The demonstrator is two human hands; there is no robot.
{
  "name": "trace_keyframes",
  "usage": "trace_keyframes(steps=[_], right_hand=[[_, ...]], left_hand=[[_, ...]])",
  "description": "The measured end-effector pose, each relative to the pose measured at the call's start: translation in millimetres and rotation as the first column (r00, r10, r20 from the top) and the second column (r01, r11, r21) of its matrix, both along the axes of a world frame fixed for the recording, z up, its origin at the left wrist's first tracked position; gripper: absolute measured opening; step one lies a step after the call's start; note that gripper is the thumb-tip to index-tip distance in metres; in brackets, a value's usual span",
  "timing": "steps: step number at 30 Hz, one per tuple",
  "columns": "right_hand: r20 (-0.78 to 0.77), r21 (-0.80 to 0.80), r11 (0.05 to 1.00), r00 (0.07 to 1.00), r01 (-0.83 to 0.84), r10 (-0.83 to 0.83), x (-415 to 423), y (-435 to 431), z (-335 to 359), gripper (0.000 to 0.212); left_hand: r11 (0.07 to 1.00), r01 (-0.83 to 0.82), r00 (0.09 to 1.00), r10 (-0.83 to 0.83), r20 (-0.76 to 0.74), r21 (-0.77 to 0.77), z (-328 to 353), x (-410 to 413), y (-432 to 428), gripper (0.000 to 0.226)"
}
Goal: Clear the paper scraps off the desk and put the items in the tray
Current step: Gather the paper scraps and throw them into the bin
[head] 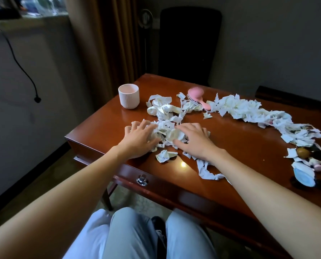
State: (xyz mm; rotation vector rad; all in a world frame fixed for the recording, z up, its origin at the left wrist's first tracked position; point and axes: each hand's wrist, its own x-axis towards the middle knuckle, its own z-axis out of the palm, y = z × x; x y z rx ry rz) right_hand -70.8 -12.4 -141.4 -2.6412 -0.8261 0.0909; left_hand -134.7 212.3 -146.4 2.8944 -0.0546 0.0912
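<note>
While both palms press down on the near heap of paper scraps [167,131], left hand [140,139] and right hand [195,140] have their fingers spread, clamped on nothing. Scraps are torn and crumpled, print unreadable, trailing across the glossy wooden desk [240,143] past a ribbed cup [128,99] and a pink hairbrush [195,92].

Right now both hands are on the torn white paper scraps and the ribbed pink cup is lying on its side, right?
No. The head view shows the ribbed pink cup standing upright, not on its side. The left hand and right hand are indeed on the torn white paper scraps.
</note>
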Motion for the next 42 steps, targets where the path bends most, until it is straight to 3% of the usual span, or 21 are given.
trace_keyframes(steps=[12,18,24,31,42], right_hand=[[-0.07,0.201,0.979,0.997,0.044,-0.031,9,-8,2,0.018],[-0.048,0.301,0.948,0.994,0.104,-0.094,9,-16,15,0.026],[0.004,0.339,0.931,0.989,0.137,-0.147,14,-24,39,0.029],[0.051,0.37,0.92,0.985,0.134,-0.164,13,-30,67,0.036],[0.113,0.435,0.895,0.98,0.101,-0.166,5,-33,102,0.028]], left_hand=[[0.993,-0.032,0.985,0.052,0.167,-0.117,4,-4,-3,0.029],[0.986,-0.025,0.975,0.06,0.212,-0.166,12,3,-7,0.014],[0.98,-0.01,0.964,0.062,0.257,-0.199,34,11,-9,0.022],[0.982,-0.016,0.928,0.084,0.363,-0.186,60,20,-12,0.015],[0.98,-0.005,0.89,0.096,0.447,-0.201,87,14,-6,0.02]])
